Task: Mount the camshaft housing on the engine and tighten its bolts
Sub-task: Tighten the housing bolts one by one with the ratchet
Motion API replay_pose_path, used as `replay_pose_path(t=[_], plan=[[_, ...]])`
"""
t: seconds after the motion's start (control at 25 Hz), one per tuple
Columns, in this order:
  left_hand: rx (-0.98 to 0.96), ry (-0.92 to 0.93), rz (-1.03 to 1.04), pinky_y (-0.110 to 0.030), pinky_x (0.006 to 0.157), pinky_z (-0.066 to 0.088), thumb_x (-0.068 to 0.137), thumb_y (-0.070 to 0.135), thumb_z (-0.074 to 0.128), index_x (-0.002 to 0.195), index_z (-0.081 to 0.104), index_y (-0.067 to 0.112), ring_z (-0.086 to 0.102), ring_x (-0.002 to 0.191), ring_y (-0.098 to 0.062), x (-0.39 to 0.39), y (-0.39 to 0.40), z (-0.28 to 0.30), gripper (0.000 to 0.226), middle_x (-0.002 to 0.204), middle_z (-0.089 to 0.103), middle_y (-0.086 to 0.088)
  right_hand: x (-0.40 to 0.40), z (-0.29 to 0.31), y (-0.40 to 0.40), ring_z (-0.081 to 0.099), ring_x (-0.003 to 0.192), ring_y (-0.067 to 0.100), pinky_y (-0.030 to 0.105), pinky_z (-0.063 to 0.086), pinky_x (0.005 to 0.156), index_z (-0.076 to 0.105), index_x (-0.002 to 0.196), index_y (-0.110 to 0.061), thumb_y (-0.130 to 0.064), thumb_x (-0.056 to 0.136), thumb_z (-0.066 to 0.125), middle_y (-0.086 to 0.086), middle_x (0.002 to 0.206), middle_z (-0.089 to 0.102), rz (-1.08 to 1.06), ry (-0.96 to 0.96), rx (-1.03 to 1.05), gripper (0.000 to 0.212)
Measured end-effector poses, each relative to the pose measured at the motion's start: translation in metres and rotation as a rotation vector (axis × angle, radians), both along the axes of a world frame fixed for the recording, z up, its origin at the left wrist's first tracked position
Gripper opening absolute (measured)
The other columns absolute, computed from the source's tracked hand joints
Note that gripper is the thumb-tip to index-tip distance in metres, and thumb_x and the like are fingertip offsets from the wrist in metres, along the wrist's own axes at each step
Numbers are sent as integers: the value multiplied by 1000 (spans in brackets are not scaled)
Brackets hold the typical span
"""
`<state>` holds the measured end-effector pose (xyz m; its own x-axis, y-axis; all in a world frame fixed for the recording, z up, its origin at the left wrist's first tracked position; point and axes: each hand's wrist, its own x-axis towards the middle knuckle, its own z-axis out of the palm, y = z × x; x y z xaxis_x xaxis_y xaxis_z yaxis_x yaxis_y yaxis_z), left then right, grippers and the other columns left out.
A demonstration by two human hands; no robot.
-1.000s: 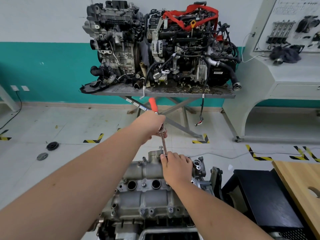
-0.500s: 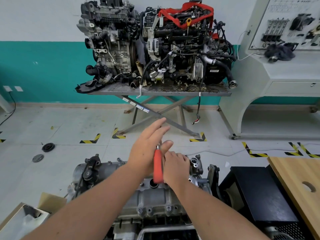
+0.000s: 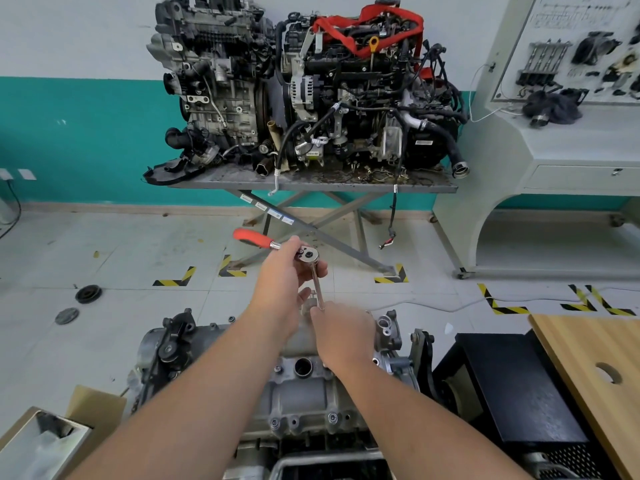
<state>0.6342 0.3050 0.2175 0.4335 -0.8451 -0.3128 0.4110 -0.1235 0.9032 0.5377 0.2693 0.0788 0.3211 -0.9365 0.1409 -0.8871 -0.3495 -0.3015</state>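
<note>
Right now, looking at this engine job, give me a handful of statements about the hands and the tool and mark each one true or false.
1. The left hand holds the ratchet near its head. True.
2. The ratchet's handle is blue. False: it is red.
3. The right hand steadies the lower end of the extension bar over the camshaft housing. True.
4. The ratchet's handle points toward the wooden board on the right. False: it points up and to the left.
5. Two engines stand on the metal table by the wall. True.
</note>
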Motion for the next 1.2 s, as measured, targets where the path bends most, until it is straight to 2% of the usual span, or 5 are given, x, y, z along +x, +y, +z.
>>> replay_pose_path(t=[0.28, 0.52, 0.64, 0.88, 1.2], plan=[[279, -625, -292, -36, 74, 47, 91, 22, 40, 96, 62, 6, 63, 81, -19, 8, -20, 39, 28, 69, 75, -2, -1, -3, -1, 58, 105, 21, 41, 33, 95, 62, 108, -29, -55, 100, 12, -9, 108, 68, 8, 0, 23, 58], [217, -1825, -516, -35, 65, 42, 102, 24, 38, 104, 55, 19, 58, 77, -20, -1, -24, 46, 18, 87, 55, 2, -1, 2, 1, 58, 104, 21, 40, 33, 95, 64, 107, -27, -55, 98, 10, -8, 106, 68, 8, -1, 7, 61], [9, -2119, -367, -37, 79, 31, 97, 40, 53, 97, 64, 27, 51, 99, -23, -7, -7, 23, 17, 100, 50, 3, -2, 7, 3, 58, 100, 20, 39, 36, 93, 60, 96, -27, -54, 91, 0, -9, 99, 66, 21, -6, 16, 66], [-343, -1610, -34, -46, 83, 51, 93, 51, 48, 100, 74, 12, 59, 109, -32, -6, 15, -18, 48, 128, 61, -11, -5, 12, 1, 58, 96, 18, 36, 41, 94, 52, 97, -28, -33, 96, 42, -9, 92, 59, 29, 35, 50, 11], [-406, -771, -14, -30, 102, 48, 96, 54, 38, 131, 45, 53, 54, 123, 0, -18, 28, -32, 36, 139, 55, 21, -4, 11, 2, 56, 111, 19, 38, 32, 102, 57, 110, -29, -43, 98, 18, -10, 110, 64, 46, 61, 56, 44]])
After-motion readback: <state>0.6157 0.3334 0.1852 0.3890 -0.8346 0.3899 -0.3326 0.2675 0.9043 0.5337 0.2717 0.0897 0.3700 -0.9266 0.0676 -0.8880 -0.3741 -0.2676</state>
